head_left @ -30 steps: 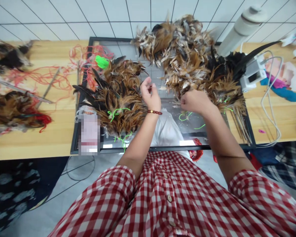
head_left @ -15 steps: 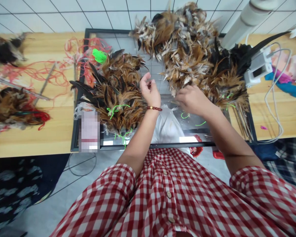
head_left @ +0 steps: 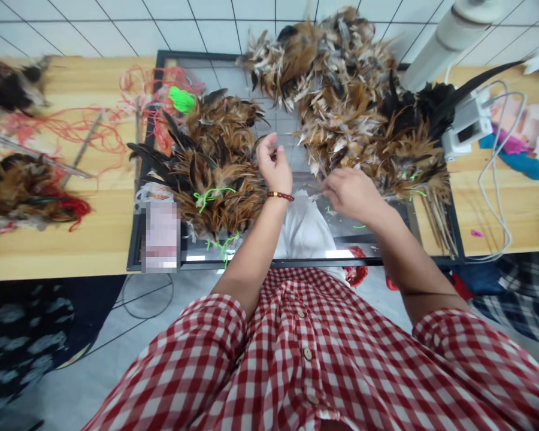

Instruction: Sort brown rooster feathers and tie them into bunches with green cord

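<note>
My left hand (head_left: pixel 275 164) is raised over a black-framed glass panel (head_left: pixel 233 90), fingers curled in a pinch on something too small to make out. It sits beside a bundle of brown and black feathers (head_left: pixel 215 173) tied with green string (head_left: pixel 209 196). My right hand (head_left: pixel 351 193) is closed with fingertips pinched on a thin pale feather at the lower edge of a large loose heap of brown feathers (head_left: pixel 350 102). A bead bracelet (head_left: pixel 280 195) circles my left wrist.
The wooden table (head_left: pixel 58 239) carries red string (head_left: pixel 72 129), more feather bundles (head_left: pixel 22 191) at the left, a white device with cables (head_left: pixel 469 126) and a white cylinder (head_left: pixel 453 36) at the right. Bare feather quills (head_left: pixel 440 221) lie by the panel's right edge.
My right hand has drawn down and left from the big feather heap toward the panel's middle. My left hand stayed almost in place.
</note>
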The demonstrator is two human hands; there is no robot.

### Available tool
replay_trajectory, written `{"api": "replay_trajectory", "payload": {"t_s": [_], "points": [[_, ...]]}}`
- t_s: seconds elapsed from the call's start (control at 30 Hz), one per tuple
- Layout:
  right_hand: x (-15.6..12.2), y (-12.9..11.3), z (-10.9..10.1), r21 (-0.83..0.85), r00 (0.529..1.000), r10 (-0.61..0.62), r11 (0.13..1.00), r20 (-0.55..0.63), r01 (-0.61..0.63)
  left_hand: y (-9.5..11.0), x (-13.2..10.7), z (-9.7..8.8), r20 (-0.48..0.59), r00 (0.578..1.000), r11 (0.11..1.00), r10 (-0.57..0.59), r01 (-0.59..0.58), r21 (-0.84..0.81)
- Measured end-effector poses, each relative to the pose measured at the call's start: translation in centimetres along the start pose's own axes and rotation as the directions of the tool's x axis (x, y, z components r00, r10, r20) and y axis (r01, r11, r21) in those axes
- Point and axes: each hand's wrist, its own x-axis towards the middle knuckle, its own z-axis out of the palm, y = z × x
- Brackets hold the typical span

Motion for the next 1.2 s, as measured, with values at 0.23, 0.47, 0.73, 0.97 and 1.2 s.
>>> {"api": "replay_trajectory", "payload": {"t_s": [0.23, 0.47, 0.73, 0.97, 1.2], "points": [[3.0, -0.9, 1.5, 0.028, 0.998, 0.046, 0.998, 0.034, -0.047, 0.5, -0.5, -0.2, 0.066, 0.998, 0.999, 0.013, -0.016, 0.039], [2.5, 1.3, 3.1, 0.274, 0.952, 0.226, 0.947, -0.204, -0.166, 2.3, -1.8, 0.0, 0.337, 0.941, 0.998, -0.016, -0.008, 0.068], [2.2, 1.6, 2.9, 0.265, 0.933, 0.27, 0.942, -0.237, -0.206, 4.9, -3.3, 0.3, 0.562, 0.819, 0.993, -0.115, 0.084, 0.082], [2.0, 2.3, 3.2, 0.477, 0.856, 0.309, 0.875, -0.414, -0.085, 5.5, -3.2, 0.5, 0.454, 0.867, 0.977, -0.205, 0.211, 0.038], [2.5, 1.9, 3.8, 0.676, 0.843, 0.39, 0.735, -0.369, -0.044, 5.0, -3.0, 0.6, 0.437, 0.856, 0.949, -0.277, 0.314, -0.013]]}}
